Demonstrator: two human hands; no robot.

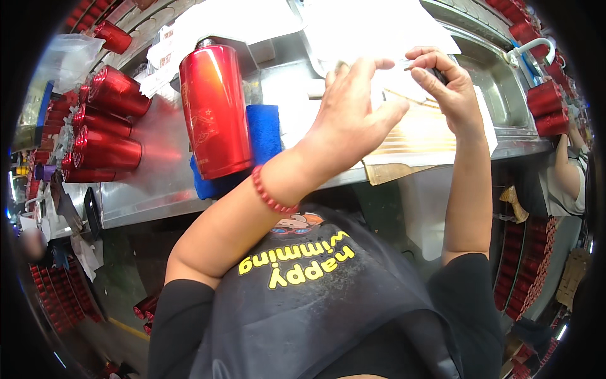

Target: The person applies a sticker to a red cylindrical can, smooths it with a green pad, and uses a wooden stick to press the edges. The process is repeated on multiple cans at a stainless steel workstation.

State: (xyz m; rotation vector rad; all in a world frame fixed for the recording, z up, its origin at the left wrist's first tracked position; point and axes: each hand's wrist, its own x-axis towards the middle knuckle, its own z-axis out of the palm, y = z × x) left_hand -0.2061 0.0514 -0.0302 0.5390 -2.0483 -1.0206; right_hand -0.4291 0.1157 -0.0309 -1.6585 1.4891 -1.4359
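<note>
My left hand (353, 110) is raised over the work surface, thumb spread from the fingers and index finger stretched toward my right hand. No object shows clearly in it. Closed in a pinch, my right hand (447, 91) has thumb and fingertips round something small and thin. A dark bit shows behind its fingers, too hidden to name. Beneath both hands lies a bright sheet with brown stripes (413, 134), partly washed out by glare. Left of my left forearm, a shiny red metallic bottle (216, 117) rests on a folded blue cloth (264, 129).
Several red bottles (108, 151) lie on the metal bench (158, 199) at left. A steel sink (505, 95) is at right, with more red bottles (548, 107) past it. Another person's arm (568, 167) shows at the far right. Brown card (394, 173) juts over the front edge.
</note>
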